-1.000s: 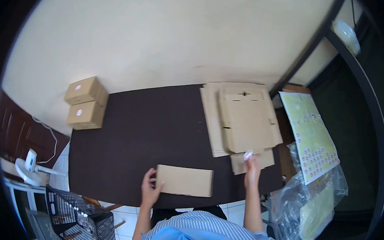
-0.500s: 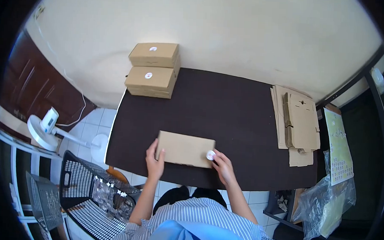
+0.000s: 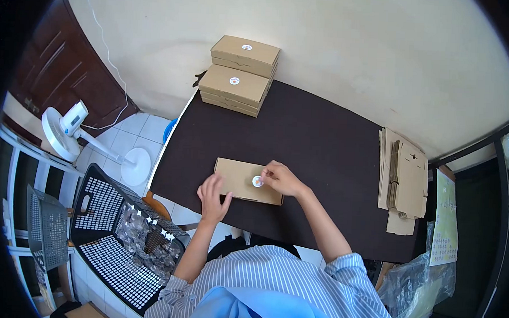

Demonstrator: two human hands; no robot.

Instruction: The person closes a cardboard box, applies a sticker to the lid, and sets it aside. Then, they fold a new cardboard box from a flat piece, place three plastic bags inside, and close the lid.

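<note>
Two stacked sealed boxes (image 3: 239,74), flat cardboard blanks (image 3: 404,180), white fan (image 3: 68,134), black baskets (image 3: 115,238)

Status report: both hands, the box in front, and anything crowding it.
Left hand open, on the near-left edge of the cardboard box. Right hand presses a round sticker onto its lid. Box flat on dark table, nothing crowding it.

Dark table (image 3: 317,145): one flat box (image 3: 239,180), two stacked boxes (image 3: 238,81) (stickered), flattened cardboard pile (image 3: 406,180).

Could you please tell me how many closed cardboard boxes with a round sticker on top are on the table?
3: two boxes at the far corner, far box and nearer box; front box lies under the hands.
</note>
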